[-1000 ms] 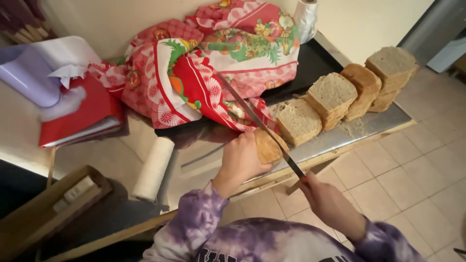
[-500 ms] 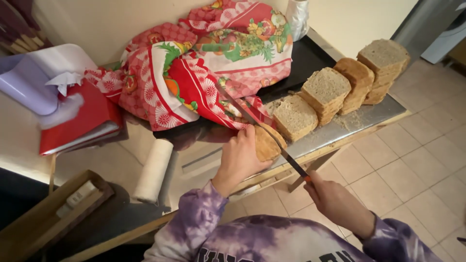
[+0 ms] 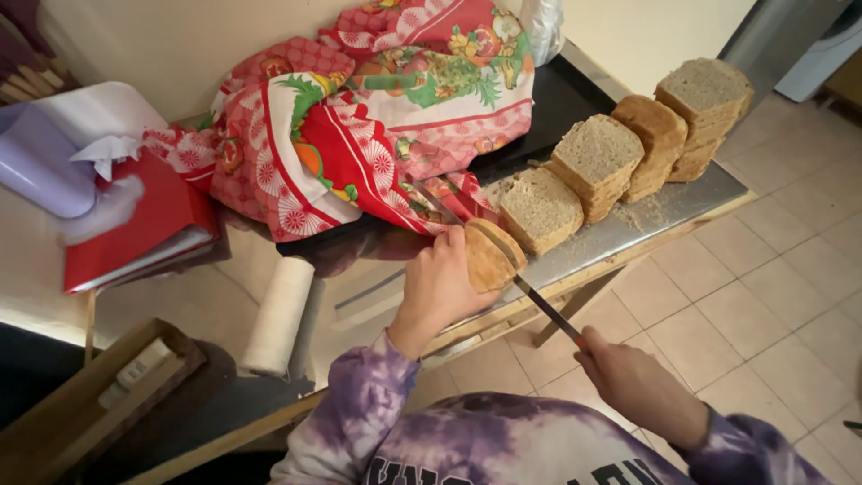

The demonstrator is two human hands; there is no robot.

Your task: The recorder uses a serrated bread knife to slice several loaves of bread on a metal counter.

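The left hand (image 3: 437, 286) has its grip closed on the end piece of a brown bread loaf (image 3: 489, 256), holding it upright on the metal counter (image 3: 664, 208). The right hand (image 3: 639, 388), off the counter's edge above the tiled floor (image 3: 763, 296), has its grip wrapped around the handle of a long knife (image 3: 503, 262); the blade runs up and away from that grip, across the loaf piece just beside the left fingers, with its tip near a red floral cloth (image 3: 377, 117). Beyond the left grip, stacks of cut bread slices (image 3: 620, 153) stand in a row along the counter, with crumbs between them. To the left of the left grip lies a white roll (image 3: 278, 316), and farther left a flat red folder (image 3: 144, 224) with a lilac container (image 3: 36, 162) resting on it. A wooden box (image 3: 90, 395) sits nearest the person on that side.
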